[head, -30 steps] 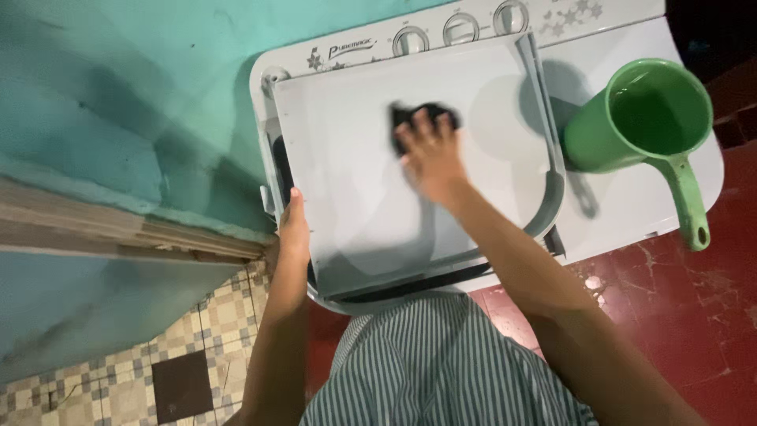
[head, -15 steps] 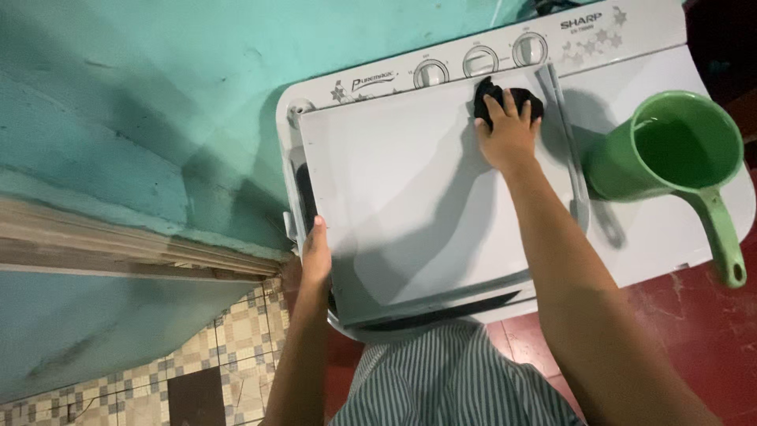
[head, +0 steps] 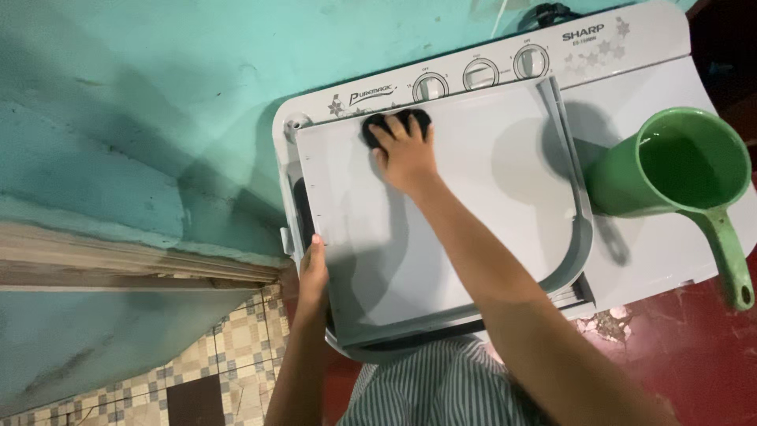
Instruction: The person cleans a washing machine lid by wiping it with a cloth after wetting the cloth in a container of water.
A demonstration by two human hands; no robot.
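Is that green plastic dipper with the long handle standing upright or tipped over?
Upright. The green plastic dipper stands on the white washing machine's right-hand lid, its open mouth facing up and its inside visible.
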